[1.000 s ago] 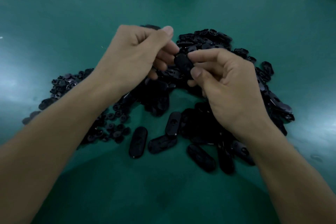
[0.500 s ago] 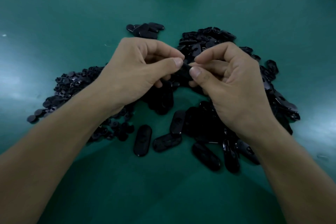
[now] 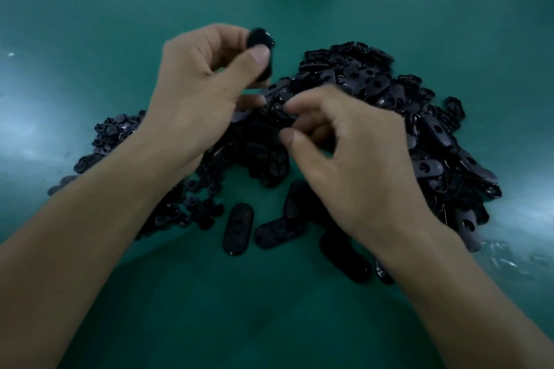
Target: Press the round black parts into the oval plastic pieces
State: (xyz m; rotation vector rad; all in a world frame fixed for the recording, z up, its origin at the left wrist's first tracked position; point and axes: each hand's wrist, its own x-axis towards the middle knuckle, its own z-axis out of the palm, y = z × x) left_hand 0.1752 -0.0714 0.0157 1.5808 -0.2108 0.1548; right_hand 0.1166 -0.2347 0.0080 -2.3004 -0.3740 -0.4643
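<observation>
Green tabletop (image 3: 90, 39). Oval plastic pieces (image 3: 389, 93) heaped centre-right; round black parts (image 3: 114, 135) heaped left, partly hidden under the left forearm. Right hand (image 3: 353, 165) blurred, fingers (image 3: 314, 99) curled into the oval heap, grip unclear. Left hand (image 3: 198, 93) pinches one oval piece (image 3: 260, 39), raised just left of the heap.

Nothing here can be read. From where I stand, the black oval pieces (image 3: 425, 168) heaped on the green bench (image 3: 299, 323) show no legible lettering, number or brand mark. The light is dim and the view partly blurred.
</observation>
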